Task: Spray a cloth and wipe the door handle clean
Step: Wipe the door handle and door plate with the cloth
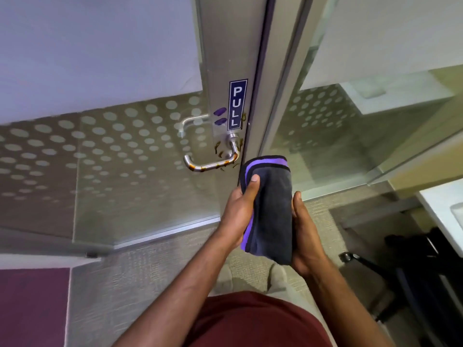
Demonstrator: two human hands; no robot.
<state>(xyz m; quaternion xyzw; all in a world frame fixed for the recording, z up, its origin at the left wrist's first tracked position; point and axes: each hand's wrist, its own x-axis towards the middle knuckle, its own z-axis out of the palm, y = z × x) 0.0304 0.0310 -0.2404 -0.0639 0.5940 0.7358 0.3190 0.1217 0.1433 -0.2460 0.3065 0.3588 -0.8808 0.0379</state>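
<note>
Both hands, left (239, 211) and right (304, 229), grip one folded cloth (271, 209) below one smeared door handle (213, 164).

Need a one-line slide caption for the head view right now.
Both hands, left hand and right hand, hold a folded grey-purple cloth below the brown-smeared door handle.

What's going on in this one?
A person stands at a glass door, holding a folded dark cloth with purple trim in both hands: left hand on one side, right hand on the other. The metal door handle still shows brown smears and is untouched. No spray bottle is in view.
</note>
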